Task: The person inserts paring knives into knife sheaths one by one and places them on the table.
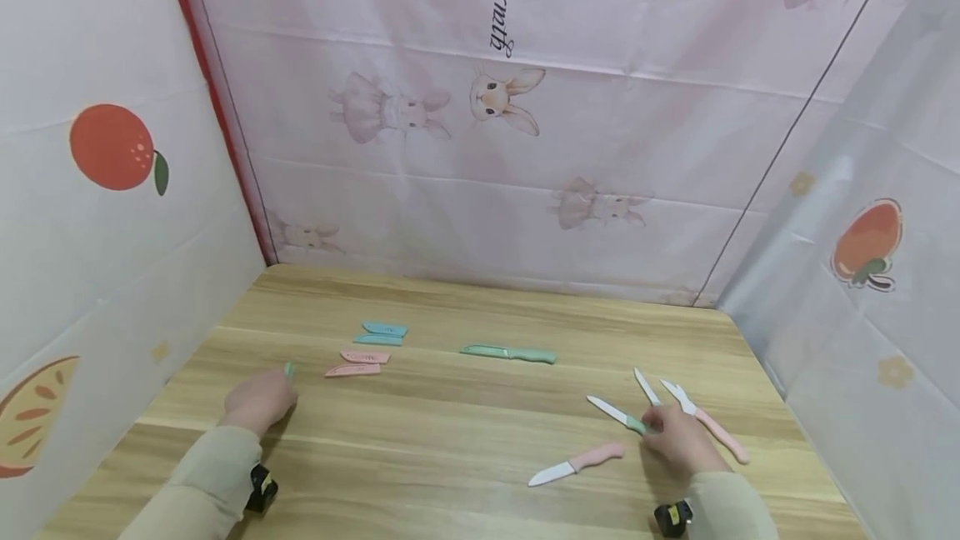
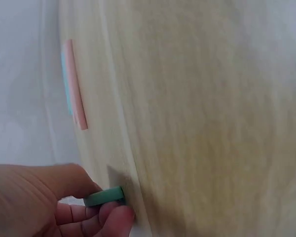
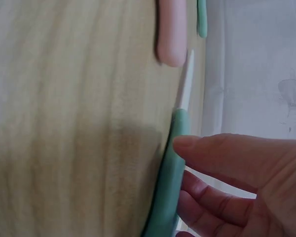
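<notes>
My left hand (image 1: 261, 401) pinches a small green knife sheath (image 2: 104, 196) between thumb and fingers at the left of the table. Over on the right, my right hand (image 1: 678, 437) pinches the handle of a green-handled knife (image 3: 170, 173), whose white blade points left. Close to that hand lie a pink-handled knife (image 1: 577, 467) and another pink-handled tool (image 1: 712, 425) with a white blade. A further white blade (image 1: 647, 386) shows beyond my fingers, its handle hidden. A green knife (image 1: 510, 353) with its blade covered lies mid-table.
Two blue sheaths (image 1: 381, 333) and two pink sheaths (image 1: 358, 363) lie at the left back of the wooden table (image 1: 420, 448). Printed cloth walls (image 1: 450, 215) enclose the table's back and both sides.
</notes>
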Demonstrator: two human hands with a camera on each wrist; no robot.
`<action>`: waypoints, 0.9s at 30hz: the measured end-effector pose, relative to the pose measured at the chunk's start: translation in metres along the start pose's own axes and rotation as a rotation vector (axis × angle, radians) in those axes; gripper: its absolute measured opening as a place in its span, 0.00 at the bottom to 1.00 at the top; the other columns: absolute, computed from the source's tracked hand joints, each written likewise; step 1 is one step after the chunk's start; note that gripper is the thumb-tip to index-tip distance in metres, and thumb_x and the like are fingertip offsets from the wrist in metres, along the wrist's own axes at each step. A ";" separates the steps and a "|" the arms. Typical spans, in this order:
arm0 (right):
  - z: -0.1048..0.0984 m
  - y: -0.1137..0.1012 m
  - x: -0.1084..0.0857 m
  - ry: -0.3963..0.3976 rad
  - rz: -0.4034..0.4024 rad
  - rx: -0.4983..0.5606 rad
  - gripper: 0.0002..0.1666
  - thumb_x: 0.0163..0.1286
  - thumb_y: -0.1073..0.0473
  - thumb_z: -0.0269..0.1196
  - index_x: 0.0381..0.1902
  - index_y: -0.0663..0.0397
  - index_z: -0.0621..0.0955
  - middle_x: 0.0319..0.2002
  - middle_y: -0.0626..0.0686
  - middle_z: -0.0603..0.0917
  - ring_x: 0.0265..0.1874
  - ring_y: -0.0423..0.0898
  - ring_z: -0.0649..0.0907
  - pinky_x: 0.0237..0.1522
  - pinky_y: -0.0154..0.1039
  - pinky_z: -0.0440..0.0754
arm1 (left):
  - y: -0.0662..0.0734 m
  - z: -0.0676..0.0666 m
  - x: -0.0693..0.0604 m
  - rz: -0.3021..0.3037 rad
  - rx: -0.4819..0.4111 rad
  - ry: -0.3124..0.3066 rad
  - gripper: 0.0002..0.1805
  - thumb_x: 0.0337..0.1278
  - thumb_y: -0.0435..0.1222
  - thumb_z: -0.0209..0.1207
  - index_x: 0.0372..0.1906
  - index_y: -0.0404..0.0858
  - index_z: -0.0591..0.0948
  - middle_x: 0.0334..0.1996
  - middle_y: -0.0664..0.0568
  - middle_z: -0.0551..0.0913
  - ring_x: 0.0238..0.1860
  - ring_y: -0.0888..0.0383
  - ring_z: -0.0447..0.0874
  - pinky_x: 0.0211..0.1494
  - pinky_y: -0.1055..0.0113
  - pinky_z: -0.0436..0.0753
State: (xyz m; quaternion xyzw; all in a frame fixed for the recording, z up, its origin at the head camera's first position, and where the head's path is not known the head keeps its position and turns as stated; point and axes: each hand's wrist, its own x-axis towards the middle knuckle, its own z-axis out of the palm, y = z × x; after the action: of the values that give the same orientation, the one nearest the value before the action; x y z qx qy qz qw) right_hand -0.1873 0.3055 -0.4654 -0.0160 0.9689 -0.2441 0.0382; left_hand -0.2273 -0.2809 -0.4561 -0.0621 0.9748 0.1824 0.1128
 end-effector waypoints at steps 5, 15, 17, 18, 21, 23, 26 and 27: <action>0.007 0.005 0.003 0.015 -0.013 -0.036 0.11 0.46 0.69 0.66 0.31 0.57 0.81 0.30 0.50 0.81 0.30 0.47 0.77 0.38 0.51 0.76 | 0.001 0.001 -0.005 0.053 -0.043 0.109 0.21 0.70 0.38 0.39 0.20 0.34 0.71 0.18 0.46 0.71 0.19 0.54 0.68 0.19 0.64 0.71; 0.007 0.005 0.003 -0.023 -0.010 0.007 0.12 0.47 0.68 0.66 0.33 0.57 0.79 0.31 0.49 0.81 0.32 0.46 0.78 0.39 0.50 0.77 | 0.058 0.021 -0.011 0.188 -0.470 0.297 0.09 0.61 0.34 0.53 0.40 0.31 0.75 0.24 0.48 0.78 0.22 0.57 0.73 0.23 0.68 0.73; 0.006 0.004 0.002 -0.017 -0.023 0.040 0.13 0.49 0.67 0.66 0.35 0.57 0.79 0.33 0.49 0.82 0.34 0.46 0.78 0.40 0.49 0.78 | 0.069 0.027 -0.012 0.201 -0.599 0.285 0.10 0.62 0.34 0.53 0.43 0.30 0.76 0.25 0.44 0.79 0.23 0.57 0.74 0.23 0.69 0.75; 0.006 0.004 0.001 -0.013 -0.028 0.069 0.12 0.50 0.66 0.66 0.36 0.57 0.79 0.33 0.49 0.82 0.35 0.47 0.78 0.40 0.48 0.78 | 0.074 0.031 -0.013 0.203 -0.666 0.271 0.11 0.63 0.34 0.53 0.44 0.29 0.76 0.27 0.42 0.79 0.24 0.56 0.75 0.24 0.69 0.76; 0.002 0.001 0.000 0.003 -0.031 0.172 0.12 0.56 0.65 0.64 0.40 0.58 0.79 0.36 0.51 0.81 0.36 0.47 0.77 0.39 0.43 0.77 | 0.089 0.042 -0.015 0.201 -0.845 0.218 0.13 0.64 0.35 0.54 0.47 0.29 0.76 0.33 0.40 0.80 0.31 0.55 0.79 0.30 0.69 0.81; 0.000 -0.002 0.000 0.019 -0.028 0.262 0.13 0.60 0.62 0.64 0.44 0.58 0.79 0.40 0.53 0.81 0.38 0.46 0.78 0.40 0.40 0.78 | 0.100 0.048 -0.017 0.197 -0.969 0.163 0.14 0.65 0.35 0.54 0.48 0.29 0.74 0.39 0.39 0.81 0.37 0.53 0.82 0.36 0.67 0.83; -0.002 -0.010 0.000 0.037 -0.019 0.396 0.19 0.63 0.55 0.64 0.49 0.58 0.79 0.40 0.55 0.83 0.37 0.46 0.80 0.39 0.38 0.79 | 0.117 0.057 -0.020 0.195 -1.156 0.080 0.14 0.66 0.33 0.52 0.49 0.27 0.70 0.44 0.38 0.82 0.44 0.52 0.83 0.40 0.67 0.83; -0.001 -0.014 0.000 0.044 -0.020 0.430 0.21 0.63 0.52 0.63 0.51 0.58 0.79 0.39 0.56 0.83 0.37 0.46 0.81 0.39 0.38 0.79 | 0.122 0.060 -0.021 0.192 -1.212 0.054 0.13 0.67 0.33 0.50 0.50 0.27 0.69 0.44 0.37 0.82 0.45 0.53 0.83 0.40 0.68 0.83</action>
State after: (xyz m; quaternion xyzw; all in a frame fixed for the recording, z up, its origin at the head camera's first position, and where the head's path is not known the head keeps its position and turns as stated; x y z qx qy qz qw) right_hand -0.1872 0.2937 -0.4574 -0.0117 0.8949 -0.4457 0.0170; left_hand -0.2146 -0.1443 -0.4633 -0.0315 0.7014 0.7119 0.0158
